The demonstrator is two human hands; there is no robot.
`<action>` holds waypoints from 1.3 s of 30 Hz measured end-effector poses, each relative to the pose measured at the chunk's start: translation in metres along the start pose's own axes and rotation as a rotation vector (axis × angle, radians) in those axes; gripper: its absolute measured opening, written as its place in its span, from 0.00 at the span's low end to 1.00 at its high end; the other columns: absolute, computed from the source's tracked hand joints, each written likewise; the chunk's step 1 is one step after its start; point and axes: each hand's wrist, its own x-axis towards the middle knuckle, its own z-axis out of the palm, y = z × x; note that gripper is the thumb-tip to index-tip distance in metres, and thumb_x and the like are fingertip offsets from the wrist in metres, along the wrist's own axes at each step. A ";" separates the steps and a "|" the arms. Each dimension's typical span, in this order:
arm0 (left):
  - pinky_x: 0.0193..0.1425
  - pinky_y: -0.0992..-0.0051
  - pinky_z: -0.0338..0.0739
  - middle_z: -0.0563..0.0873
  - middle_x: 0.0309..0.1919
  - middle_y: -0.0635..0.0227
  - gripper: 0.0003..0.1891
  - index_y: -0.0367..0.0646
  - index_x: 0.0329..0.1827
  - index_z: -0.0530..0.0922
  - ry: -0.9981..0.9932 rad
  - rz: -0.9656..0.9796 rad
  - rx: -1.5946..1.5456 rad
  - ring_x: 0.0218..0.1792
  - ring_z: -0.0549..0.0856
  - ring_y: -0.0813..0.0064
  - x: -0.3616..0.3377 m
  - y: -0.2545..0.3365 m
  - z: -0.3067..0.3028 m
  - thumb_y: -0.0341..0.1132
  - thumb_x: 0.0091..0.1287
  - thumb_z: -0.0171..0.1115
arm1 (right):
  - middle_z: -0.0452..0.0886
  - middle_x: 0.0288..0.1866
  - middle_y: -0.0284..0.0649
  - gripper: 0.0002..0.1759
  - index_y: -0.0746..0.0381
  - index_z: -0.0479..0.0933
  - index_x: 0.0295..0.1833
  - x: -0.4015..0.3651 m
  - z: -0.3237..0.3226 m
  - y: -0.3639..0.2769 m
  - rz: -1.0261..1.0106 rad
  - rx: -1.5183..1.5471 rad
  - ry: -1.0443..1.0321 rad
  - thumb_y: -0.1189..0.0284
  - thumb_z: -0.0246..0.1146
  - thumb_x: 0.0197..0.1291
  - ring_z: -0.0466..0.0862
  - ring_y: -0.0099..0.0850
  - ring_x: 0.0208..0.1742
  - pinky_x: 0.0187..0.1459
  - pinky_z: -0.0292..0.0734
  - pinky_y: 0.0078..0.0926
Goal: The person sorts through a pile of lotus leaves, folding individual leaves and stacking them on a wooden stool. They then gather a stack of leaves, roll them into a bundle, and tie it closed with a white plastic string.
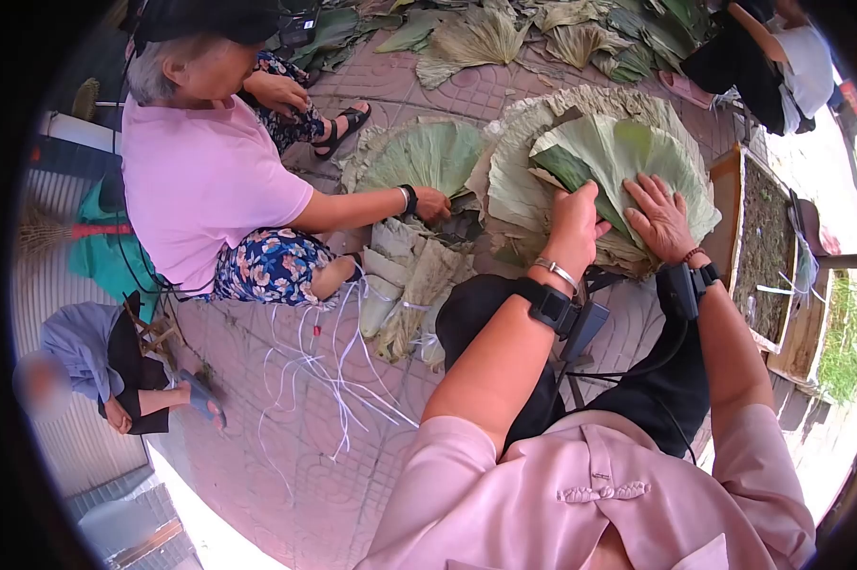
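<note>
In the head view, a broad stack of dried lotus leaves point(519, 142) lies in front of my knees. On top of it is a pale green lotus leaf point(599, 142) with a darker folded edge. My left hand point(575, 220) is closed on the near left edge of this leaf, thumb on top; its other fingers are partly hidden. My right hand point(660, 218) rests flat on the leaf's right side with its fingers spread. To the left, rolled leaf bundles point(390, 285) lie on the paving, at least one tied with white string.
A co-worker in a pink shirt point(205, 180) crouches at left, one hand at another leaf pile point(424, 157). White strings point(338, 389) trail over the brick paving. More leaves point(476, 43) are spread at the back. A wooden-framed planter point(761, 247) stands right; other people sit at the sides.
</note>
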 end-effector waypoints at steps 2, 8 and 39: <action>0.43 0.63 0.72 0.75 0.47 0.66 0.19 0.46 0.55 0.64 0.032 0.054 0.042 0.44 0.76 0.68 -0.002 0.001 0.001 0.37 0.62 0.56 | 0.61 0.71 0.42 0.29 0.48 0.64 0.68 -0.002 -0.003 -0.004 0.003 -0.002 0.003 0.51 0.50 0.62 0.53 0.42 0.74 0.68 0.41 0.57; 0.64 0.61 0.58 0.63 0.62 0.51 0.36 0.33 0.68 0.49 0.265 0.894 0.521 0.62 0.65 0.59 -0.010 0.000 0.009 0.33 0.60 0.58 | 0.61 0.70 0.43 0.29 0.49 0.65 0.67 -0.002 -0.008 -0.008 0.010 0.010 -0.016 0.52 0.50 0.61 0.53 0.44 0.74 0.67 0.42 0.59; 0.71 0.54 0.44 0.59 0.68 0.51 0.49 0.51 0.71 0.56 -0.227 0.794 1.990 0.70 0.53 0.48 -0.019 -0.034 -0.017 0.48 0.46 0.73 | 0.76 0.50 0.41 0.19 0.63 0.73 0.49 -0.071 -0.013 0.008 0.364 0.782 0.704 0.66 0.62 0.54 0.75 0.33 0.52 0.55 0.68 0.39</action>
